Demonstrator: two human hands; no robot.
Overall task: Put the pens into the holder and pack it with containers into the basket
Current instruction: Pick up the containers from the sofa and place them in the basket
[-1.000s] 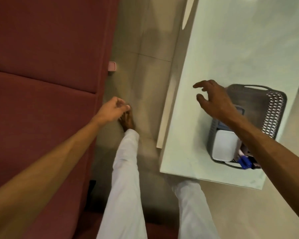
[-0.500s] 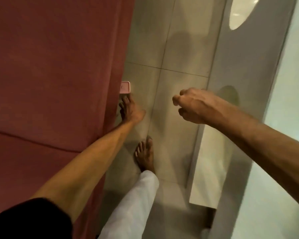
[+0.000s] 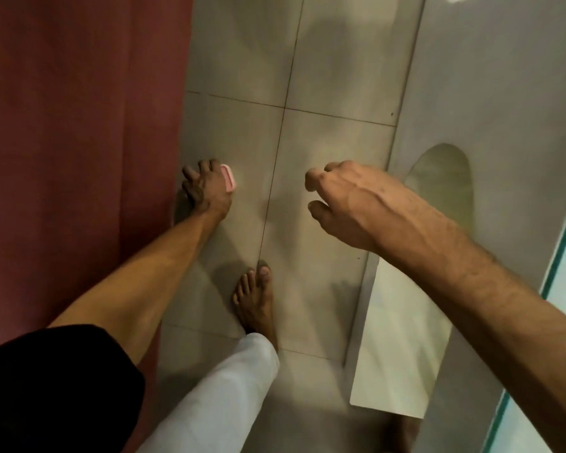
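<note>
Pink container (image 3: 227, 178); maroon sofa (image 3: 79, 142); beige tiled floor (image 3: 324, 142); white trousers (image 3: 216, 397).

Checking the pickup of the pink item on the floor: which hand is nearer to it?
Left. The left hand is touching the pink item; the right hand hangs off to its right, apart.

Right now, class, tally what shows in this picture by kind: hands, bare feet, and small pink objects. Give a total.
Hands: 2, the left hand and the right hand
Bare feet: 1, the foot
Small pink objects: 1, the pink object
Total: 4
</note>
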